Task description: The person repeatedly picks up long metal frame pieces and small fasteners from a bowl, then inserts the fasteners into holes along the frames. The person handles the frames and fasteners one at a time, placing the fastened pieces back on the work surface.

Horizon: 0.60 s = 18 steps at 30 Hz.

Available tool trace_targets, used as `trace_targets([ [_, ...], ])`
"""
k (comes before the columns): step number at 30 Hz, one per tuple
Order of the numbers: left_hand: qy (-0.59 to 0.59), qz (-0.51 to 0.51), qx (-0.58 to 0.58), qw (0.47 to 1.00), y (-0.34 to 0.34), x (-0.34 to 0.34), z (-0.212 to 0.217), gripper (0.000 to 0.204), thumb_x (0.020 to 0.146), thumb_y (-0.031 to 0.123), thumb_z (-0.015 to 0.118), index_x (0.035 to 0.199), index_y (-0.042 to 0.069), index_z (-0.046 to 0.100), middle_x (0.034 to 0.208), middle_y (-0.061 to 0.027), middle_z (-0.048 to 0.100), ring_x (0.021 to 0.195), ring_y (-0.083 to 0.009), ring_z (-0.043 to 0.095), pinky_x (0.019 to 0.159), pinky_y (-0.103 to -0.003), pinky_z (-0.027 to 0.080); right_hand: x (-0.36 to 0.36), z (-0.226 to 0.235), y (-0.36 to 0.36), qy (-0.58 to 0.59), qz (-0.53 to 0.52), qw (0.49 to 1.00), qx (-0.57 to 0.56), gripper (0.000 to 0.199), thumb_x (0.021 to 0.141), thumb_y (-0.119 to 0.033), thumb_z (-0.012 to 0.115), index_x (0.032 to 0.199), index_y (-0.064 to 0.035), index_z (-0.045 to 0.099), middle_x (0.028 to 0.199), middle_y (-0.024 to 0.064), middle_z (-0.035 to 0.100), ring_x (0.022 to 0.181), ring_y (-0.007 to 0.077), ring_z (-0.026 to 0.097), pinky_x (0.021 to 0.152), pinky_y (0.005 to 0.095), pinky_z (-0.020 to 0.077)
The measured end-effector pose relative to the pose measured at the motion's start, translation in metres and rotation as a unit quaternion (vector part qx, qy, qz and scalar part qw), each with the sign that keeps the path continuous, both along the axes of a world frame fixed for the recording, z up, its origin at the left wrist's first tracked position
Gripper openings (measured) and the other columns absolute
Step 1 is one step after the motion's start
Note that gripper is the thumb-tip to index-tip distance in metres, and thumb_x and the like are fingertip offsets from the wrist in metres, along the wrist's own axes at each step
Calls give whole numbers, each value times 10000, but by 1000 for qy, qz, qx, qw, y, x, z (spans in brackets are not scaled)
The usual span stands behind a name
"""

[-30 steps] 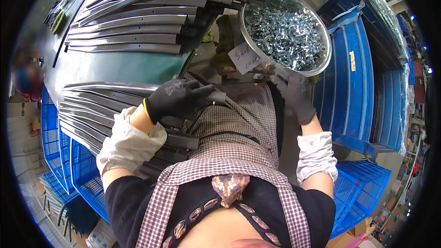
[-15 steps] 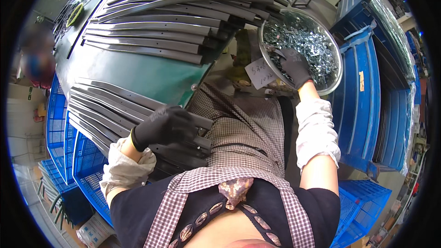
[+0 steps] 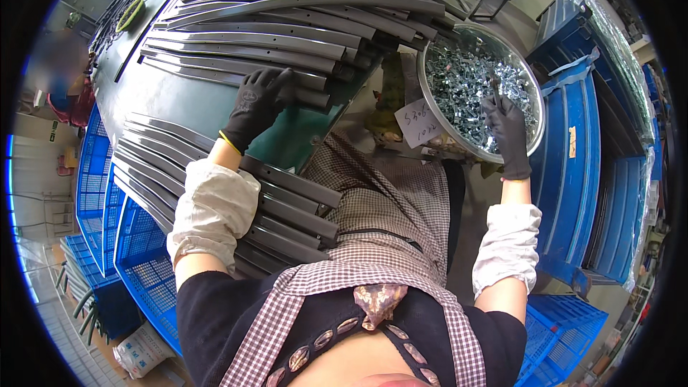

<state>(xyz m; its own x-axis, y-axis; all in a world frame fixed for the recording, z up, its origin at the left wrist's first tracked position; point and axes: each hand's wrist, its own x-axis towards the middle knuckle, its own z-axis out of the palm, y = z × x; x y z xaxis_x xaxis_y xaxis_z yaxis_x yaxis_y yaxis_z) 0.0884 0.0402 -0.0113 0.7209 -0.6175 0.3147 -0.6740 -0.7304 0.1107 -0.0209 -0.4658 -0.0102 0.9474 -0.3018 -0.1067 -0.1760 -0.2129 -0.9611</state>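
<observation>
L black-gloved hand (image 3: 259, 106): nearer, at long dark-grey strip (image 3: 313, 99), grip unclear | strip: left of round shiny-rimmed bowl (image 3: 422, 75), long axis roughly bowlward | R black-gloved hand (image 3: 510, 132): in bowl, fingers curled at small silvery metal clips (image 3: 459, 72), hold unclear

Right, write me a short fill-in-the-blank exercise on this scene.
The hand at the bowl of metal pieces is the person's ____ one.
Of two groups of dark strips, the left hand is at the one ____ from the body.
The mesh-sided crates are coloured ____.
The apron has a ____ pattern.

Missing words: right; farther; blue; checked.
</observation>
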Motion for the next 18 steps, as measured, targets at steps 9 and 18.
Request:
trace_targets([
  [9, 54, -66, -6, 996, -11, -23, 19, 546, 755, 155, 775, 1281, 155, 631, 1188, -117, 618, 1122, -380, 568, 972, -482, 476, -57, 9, 55, -25, 48, 993, 105, 113, 1000, -150, 647, 1066, -62, 673, 828, 2, 714, 493, -20, 374, 451, 170, 277],
  [18, 90, -142, 6, 986, -49, -43, 16, 483, 697, 202, 830, 1127, 113, 628, 1067, -114, 601, 1043, -377, 579, 904, -472, 480, -99, 17, 86, -25, 122, 977, 175, 127, 1010, -104, 622, 1071, 3, 654, 925, 54, 714, 848, 86, 643, 788, 233, 504],
])
